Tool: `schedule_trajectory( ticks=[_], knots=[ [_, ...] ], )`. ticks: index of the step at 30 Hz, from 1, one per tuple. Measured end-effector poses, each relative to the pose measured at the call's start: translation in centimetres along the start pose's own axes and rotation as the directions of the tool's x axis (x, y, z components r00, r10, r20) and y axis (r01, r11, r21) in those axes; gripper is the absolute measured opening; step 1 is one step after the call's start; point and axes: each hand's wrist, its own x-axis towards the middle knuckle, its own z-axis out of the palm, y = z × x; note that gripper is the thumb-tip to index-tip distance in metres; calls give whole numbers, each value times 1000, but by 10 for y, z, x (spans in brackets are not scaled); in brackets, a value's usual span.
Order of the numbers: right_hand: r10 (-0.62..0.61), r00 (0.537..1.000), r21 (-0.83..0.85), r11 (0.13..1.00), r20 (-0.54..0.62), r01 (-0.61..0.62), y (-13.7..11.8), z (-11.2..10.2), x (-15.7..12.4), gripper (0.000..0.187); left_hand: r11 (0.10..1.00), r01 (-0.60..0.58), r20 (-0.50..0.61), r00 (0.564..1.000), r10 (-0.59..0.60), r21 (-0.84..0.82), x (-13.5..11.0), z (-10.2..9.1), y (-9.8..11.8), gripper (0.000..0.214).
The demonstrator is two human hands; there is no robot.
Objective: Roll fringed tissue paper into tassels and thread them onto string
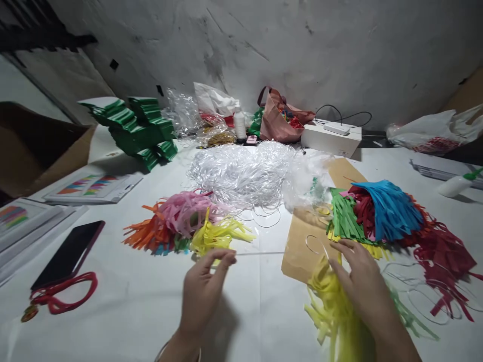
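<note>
My left hand [207, 289] is closed in a pinch on a thin white string [260, 253], which runs nearly straight to the right. At the right, my right hand [358, 281] has its thumb and forefinger at a loop of the string, above a yellow paper tassel [324, 296]. The tassel hangs below that hand and partly beneath it; whatever lies between those fingertips is hard to see. Just beyond my left hand lies another yellow tassel [217, 234], beside pink tassels [184, 211] and orange tassels [149, 231].
Behind lies a heap of white string [245, 171]. Blue tassels [392, 208], green tassels [345, 213] and dark red tassels [445, 256] lie right, near brown cardboard [298, 246]. A phone [68, 254] with a red strap lies left; a glue bottle [458, 185] lies far right.
</note>
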Motion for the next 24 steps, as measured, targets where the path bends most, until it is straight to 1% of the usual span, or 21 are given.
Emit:
schedule_trajectory(
  ticks=[1, 2, 3, 4, 5, 6, 7, 8, 9, 11, 12, 13, 14, 15, 17, 20, 22, 24],
  knots=[
    [-70, 997, 44, 997, 9, 70, -11, 5, 0, 38, 997, -71, 75, 995, 72, -16, -2, 4, 7, 16],
    [-147, 988, 129, 982, 55, 139, -25, 11, -1, 44, 988, -146, 168, 974, 151, -42, -4, 9, 14, 16],
    [-219, 969, 231, 955, 117, 188, -40, 18, -3, 46, 973, -219, 269, 935, 230, -68, -5, 15, 21, 17],
    [-269, 946, 331, 922, 179, 200, -53, 24, -6, 42, 953, -294, 363, 882, 301, -77, -4, 20, 28, 18],
    [-292, 930, 416, 891, 222, 181, -64, 30, -8, 32, 930, -363, 435, 829, 352, -59, 1, 23, 32, 19],
    [-290, 924, 479, 866, 250, 142, -71, 35, -10, 26, 906, -423, 477, 793, 378, -15, 10, 23, 34, 21],
    [-263, 928, 518, 850, 264, 94, -74, 40, -12, 27, 883, -466, 485, 785, 385, 53, 24, 21, 34, 22],
    [-222, 938, 536, 843, 265, 48, -73, 43, -13, 31, 861, -487, 457, 806, 378, 147, 44, 16, 32, 23],
    [-179, 948, 539, 843, 262, 10, -70, 47, -13, 34, 853, -467, 390, 848, 357, 234, 67, 9, 28, 25],
    [-111, 960, 523, 851, 258, -42, -59, 52, -13, 35, 832, -368, 234, 927, 294, 416, 119, -11, 17, 29],
    [-91, 961, 515, 855, 261, -59, -55, 54, -13, 36, 812, -304, 166, 952, 255, 498, 145, -21, 10, 29],
    [-82, 960, 511, 857, 267, -69, -51, 56, -13, 37, 787, -247, 132, 969, 209, 565, 167, -32, 3, 28],
    [-75, 959, 509, 857, 273, -78, -49, 58, -13, 38, 759, -209, 132, 978, 163, 617, 185, -41, -3, 28],
    [-69, 958, 511, 855, 277, -86, -49, 60, -13, 39, 730, -195, 156, 980, 121, 655, 197, -49, -9, 28],
    [-59, 958, 519, 849, 282, -101, -49, 63, -14, 39, 672, -198, 215, 975, 59, 713, 208, -61, -20, 26],
    [-65, 953, 524, 845, 295, -105, -48, 68, -16, 40, 600, -229, 252, 967, 47, 766, 199, -68, -30, 22],
    [-77, 948, 523, 846, 308, -101, -47, 70, -16, 41, 584, -261, 269, 960, 74, 769, 190, -68, -33, 20],
    [-83, 945, 525, 845, 315, -101, -47, 71, -16, 42, 598, -307, 313, 945, 97, 741, 184, -65, -32, 18]
  ],
)
